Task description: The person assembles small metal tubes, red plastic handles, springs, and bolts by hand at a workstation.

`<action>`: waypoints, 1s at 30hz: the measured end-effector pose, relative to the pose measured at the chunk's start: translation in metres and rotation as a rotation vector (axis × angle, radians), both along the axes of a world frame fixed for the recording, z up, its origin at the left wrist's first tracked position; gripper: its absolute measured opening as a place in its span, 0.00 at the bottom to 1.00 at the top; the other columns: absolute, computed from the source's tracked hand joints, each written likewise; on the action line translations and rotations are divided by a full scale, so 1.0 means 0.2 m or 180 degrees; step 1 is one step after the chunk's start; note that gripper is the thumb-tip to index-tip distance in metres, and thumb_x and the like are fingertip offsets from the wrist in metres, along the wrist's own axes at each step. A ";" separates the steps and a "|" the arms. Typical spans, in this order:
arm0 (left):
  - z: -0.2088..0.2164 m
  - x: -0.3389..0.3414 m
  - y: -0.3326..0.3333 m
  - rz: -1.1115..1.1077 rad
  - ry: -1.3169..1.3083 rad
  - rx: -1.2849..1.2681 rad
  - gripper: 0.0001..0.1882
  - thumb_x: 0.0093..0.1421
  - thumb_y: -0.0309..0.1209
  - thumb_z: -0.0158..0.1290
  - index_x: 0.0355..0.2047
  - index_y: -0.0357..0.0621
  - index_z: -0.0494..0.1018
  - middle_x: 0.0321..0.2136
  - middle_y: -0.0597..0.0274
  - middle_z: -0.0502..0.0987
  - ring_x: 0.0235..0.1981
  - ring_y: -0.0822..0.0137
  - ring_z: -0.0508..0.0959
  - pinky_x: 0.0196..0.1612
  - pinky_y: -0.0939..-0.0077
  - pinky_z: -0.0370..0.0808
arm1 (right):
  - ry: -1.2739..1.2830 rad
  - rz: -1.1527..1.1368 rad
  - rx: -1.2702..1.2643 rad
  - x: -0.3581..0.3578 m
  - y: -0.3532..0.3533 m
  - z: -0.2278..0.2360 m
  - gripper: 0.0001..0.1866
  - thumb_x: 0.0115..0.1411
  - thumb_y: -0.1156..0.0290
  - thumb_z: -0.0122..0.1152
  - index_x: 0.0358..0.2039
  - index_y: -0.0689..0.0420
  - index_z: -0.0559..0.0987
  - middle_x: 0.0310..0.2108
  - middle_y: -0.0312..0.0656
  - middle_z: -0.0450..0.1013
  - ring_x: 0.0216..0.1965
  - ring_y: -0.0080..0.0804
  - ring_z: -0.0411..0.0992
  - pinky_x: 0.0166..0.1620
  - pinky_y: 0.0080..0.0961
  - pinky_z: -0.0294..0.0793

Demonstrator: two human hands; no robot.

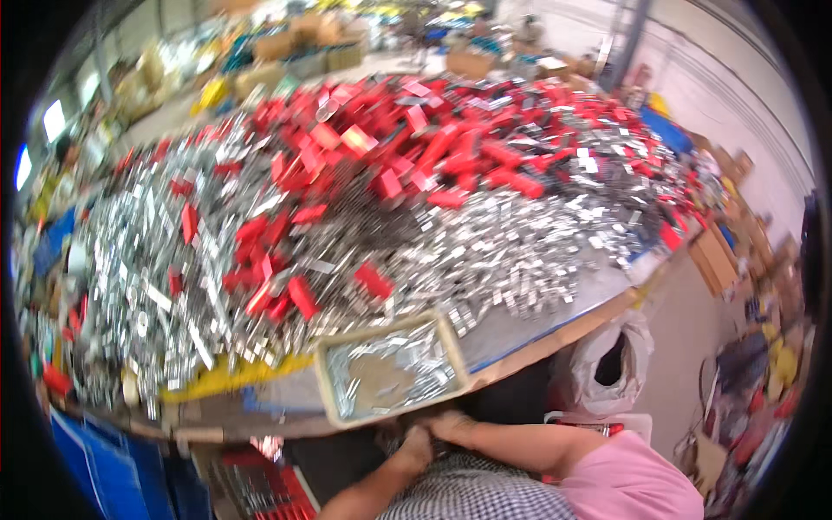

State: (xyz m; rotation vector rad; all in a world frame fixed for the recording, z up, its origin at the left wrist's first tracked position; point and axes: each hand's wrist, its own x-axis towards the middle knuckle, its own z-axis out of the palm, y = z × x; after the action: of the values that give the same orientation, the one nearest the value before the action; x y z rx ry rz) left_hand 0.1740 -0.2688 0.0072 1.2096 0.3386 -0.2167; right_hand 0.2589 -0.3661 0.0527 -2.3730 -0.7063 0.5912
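My left hand [417, 445] and my right hand [451, 427] are close together in front of my checkered apron [485, 490], just below the table's front edge. Motion blurs both, so their fingers and anything between them do not show clearly. Just beyond them a cream rectangular tray [328, 392] rests at the table edge, with shiny flat metal pieces lying along its sides and a bare brownish patch in its middle. Behind the tray spreads a wide heap of small silvery metal pieces [511, 251], with many red pieces [451, 147] on top and toward the back.
A white plastic bag [631, 355] with a dark opening stands right of the table. Blue crates [113, 468] are at the lower left, beside a container of red items [260, 485] under the table. Cardboard boxes [712, 260] line the right side; more goods are piled at the back.
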 end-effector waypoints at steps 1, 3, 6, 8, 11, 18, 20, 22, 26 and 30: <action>-0.27 -0.03 0.13 0.0005 -0.0092 0.0101 0.21 0.55 0.31 0.52 0.50 0.39 0.72 0.45 0.55 0.77 0.49 0.55 0.75 0.55 0.64 0.71 | 0.0273 0.0168 -0.0300 0.00 0.17 0.06 0.31 0.61 0.51 0.47 0.60 0.55 0.66 0.64 0.51 0.59 0.65 0.45 0.55 0.65 0.34 0.54; -0.45 -0.07 0.31 0.0178 0.0284 -0.0102 0.17 0.57 0.29 0.50 0.46 0.39 0.75 0.41 0.54 0.78 0.44 0.55 0.77 0.54 0.65 0.71 | 0.0227 0.0021 -0.0406 0.07 0.17 -0.06 0.32 0.62 0.50 0.47 0.61 0.55 0.65 0.65 0.49 0.57 0.66 0.46 0.53 0.66 0.34 0.52; 0.18 0.10 0.27 -0.0840 0.2133 -0.0180 0.24 0.63 0.40 0.45 0.57 0.44 0.65 0.53 0.54 0.70 0.50 0.58 0.72 0.51 0.65 0.72 | -0.0125 -0.0258 -0.0005 0.17 0.33 -0.19 0.31 0.62 0.49 0.47 0.59 0.56 0.68 0.63 0.49 0.61 0.64 0.47 0.56 0.65 0.36 0.54; -0.06 0.07 0.29 -0.3244 -0.1089 0.3661 0.22 0.62 0.36 0.42 0.55 0.46 0.69 0.44 0.48 0.77 0.47 0.57 0.77 0.53 0.52 0.70 | -0.0061 -0.0236 0.0052 0.06 0.28 -0.27 0.30 0.62 0.49 0.47 0.59 0.56 0.69 0.63 0.49 0.61 0.64 0.47 0.56 0.65 0.36 0.55; -0.18 0.15 0.26 -0.3189 -0.1089 0.3827 0.22 0.62 0.37 0.45 0.55 0.46 0.68 0.45 0.50 0.77 0.47 0.57 0.77 0.52 0.54 0.71 | 0.0099 -0.0158 0.0161 0.04 0.39 -0.30 0.30 0.62 0.49 0.47 0.58 0.56 0.69 0.62 0.49 0.62 0.63 0.47 0.57 0.64 0.36 0.55; -0.49 0.00 0.27 -0.3037 -0.1088 0.4025 0.26 0.60 0.41 0.55 0.57 0.49 0.66 0.49 0.53 0.75 0.48 0.60 0.76 0.49 0.60 0.75 | 0.0580 -0.0030 0.0211 -0.16 0.16 -0.50 0.29 0.62 0.49 0.47 0.57 0.56 0.71 0.60 0.49 0.64 0.62 0.47 0.59 0.63 0.36 0.57; -0.42 0.14 0.27 -0.2613 -0.0335 0.3355 0.25 0.60 0.41 0.54 0.56 0.49 0.67 0.49 0.54 0.75 0.47 0.60 0.76 0.48 0.60 0.75 | 0.0617 0.0154 0.0247 -0.02 0.13 -0.35 0.29 0.62 0.49 0.47 0.56 0.56 0.71 0.60 0.49 0.65 0.61 0.47 0.60 0.63 0.37 0.57; -0.19 0.01 0.15 -0.2079 0.1115 0.1750 0.23 0.60 0.42 0.52 0.55 0.51 0.68 0.48 0.56 0.76 0.45 0.60 0.77 0.46 0.61 0.76 | 0.0841 0.0135 0.0258 -0.06 0.26 -0.44 0.29 0.62 0.50 0.47 0.56 0.57 0.72 0.59 0.49 0.65 0.61 0.47 0.60 0.63 0.37 0.58; 0.05 0.08 0.21 -0.2487 0.0767 0.2224 0.19 0.61 0.43 0.49 0.49 0.50 0.72 0.44 0.58 0.77 0.41 0.61 0.77 0.42 0.62 0.76 | 0.1081 0.0401 0.0337 -0.12 0.16 -0.45 0.28 0.62 0.50 0.47 0.55 0.57 0.73 0.58 0.49 0.66 0.60 0.47 0.62 0.62 0.37 0.59; -0.05 0.03 0.30 -0.3393 -0.0942 0.4100 0.15 0.61 0.40 0.48 0.44 0.47 0.75 0.42 0.58 0.77 0.41 0.61 0.76 0.43 0.63 0.75 | 0.1399 0.0542 0.0461 -0.01 0.25 -0.36 0.28 0.62 0.50 0.47 0.54 0.57 0.74 0.57 0.49 0.67 0.59 0.47 0.63 0.61 0.37 0.59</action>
State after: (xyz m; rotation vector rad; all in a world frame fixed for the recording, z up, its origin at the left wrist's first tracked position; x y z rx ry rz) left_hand 0.1810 -0.2087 -0.0020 2.5919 -0.5903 -0.7951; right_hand 0.2568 -0.3168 -0.0186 -1.9656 -0.7234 1.0558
